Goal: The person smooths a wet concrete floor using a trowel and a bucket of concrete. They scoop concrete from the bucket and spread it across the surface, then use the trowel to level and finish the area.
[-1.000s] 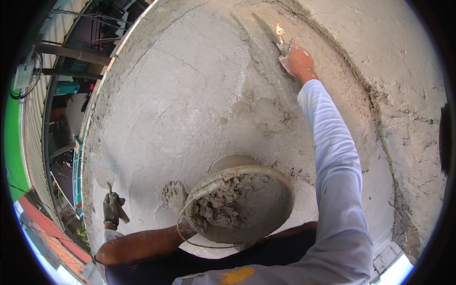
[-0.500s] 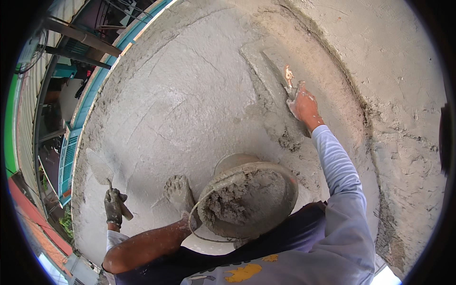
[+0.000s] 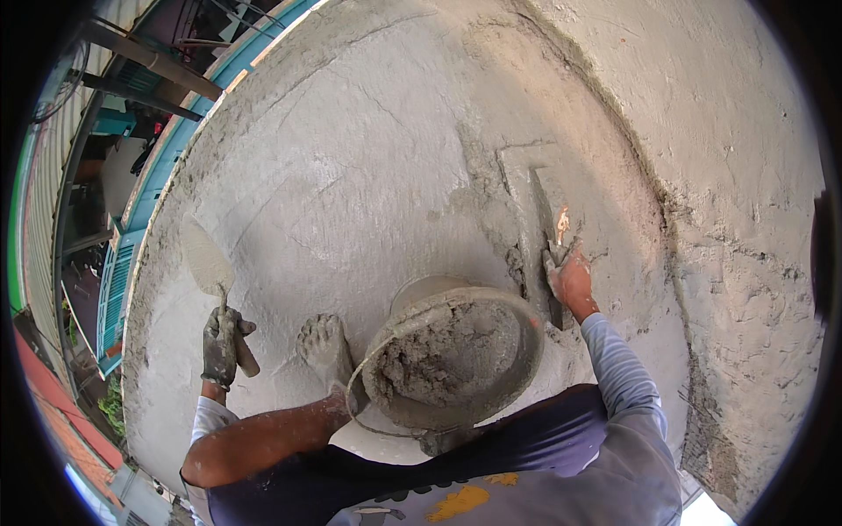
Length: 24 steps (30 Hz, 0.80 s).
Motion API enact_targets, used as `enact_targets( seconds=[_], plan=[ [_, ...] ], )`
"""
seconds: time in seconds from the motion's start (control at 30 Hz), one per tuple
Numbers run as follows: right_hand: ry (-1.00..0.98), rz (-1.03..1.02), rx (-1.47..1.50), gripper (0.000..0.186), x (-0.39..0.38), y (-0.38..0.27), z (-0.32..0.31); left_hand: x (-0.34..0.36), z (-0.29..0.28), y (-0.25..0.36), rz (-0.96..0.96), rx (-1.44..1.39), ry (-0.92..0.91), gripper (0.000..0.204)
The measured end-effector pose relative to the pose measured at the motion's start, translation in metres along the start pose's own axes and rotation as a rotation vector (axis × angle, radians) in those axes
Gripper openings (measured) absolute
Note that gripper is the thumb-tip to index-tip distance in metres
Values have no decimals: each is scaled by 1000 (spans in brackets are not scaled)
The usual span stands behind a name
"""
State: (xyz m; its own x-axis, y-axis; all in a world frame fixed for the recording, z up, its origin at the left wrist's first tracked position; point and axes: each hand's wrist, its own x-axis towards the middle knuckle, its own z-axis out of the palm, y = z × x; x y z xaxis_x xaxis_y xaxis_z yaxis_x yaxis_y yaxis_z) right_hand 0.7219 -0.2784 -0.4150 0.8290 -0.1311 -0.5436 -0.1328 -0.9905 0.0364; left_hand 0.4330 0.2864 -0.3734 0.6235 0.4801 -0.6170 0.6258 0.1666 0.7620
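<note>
My left hand (image 3: 223, 349), in a dark glove coated with cement, is closed on the handle of a pointing trowel (image 3: 207, 256), its cement-coated blade upright at the left. My bare, cement-smeared right hand (image 3: 570, 280) grips a long rectangular finishing trowel (image 3: 545, 210), lying on the wet cement surface (image 3: 333, 175) at the right. Between my hands, by my legs, stands a bucket (image 3: 528, 344) holding lumpy grey mortar (image 3: 443, 351), its wire handle down beside my cement-covered foot (image 3: 324, 346).
A rough raised band of cement (image 3: 745, 193) runs along the right beyond a grooved seam. At the left the surface ends at an edge by a teal railing (image 3: 118, 298), with corrugated roofing, dark beams (image 3: 149, 66) and wires beyond.
My right hand has drawn its trowel down toward me, from the top of the surface to beside the bucket. My left hand and its trowel have risen a little in the picture.
</note>
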Motion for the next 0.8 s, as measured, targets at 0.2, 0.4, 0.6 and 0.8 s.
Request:
enact_targets(
  seconds=[0.2,0.4,0.6,0.8],
  plan=[
    [-8,-171,112,89,81,-125,-40,19,30,12,16,-25,-76,33],
    [77,-256,-24,87,22,-72,4,1,-1,0,55,-25,-19,19],
    [73,-290,33,87,78,-144,-36,-7,-5,-34,-85,-102,18,19],
    [66,-376,-36,85,58,-156,-21,-5,-12,-28,-42,-67,94,22]
  ],
)
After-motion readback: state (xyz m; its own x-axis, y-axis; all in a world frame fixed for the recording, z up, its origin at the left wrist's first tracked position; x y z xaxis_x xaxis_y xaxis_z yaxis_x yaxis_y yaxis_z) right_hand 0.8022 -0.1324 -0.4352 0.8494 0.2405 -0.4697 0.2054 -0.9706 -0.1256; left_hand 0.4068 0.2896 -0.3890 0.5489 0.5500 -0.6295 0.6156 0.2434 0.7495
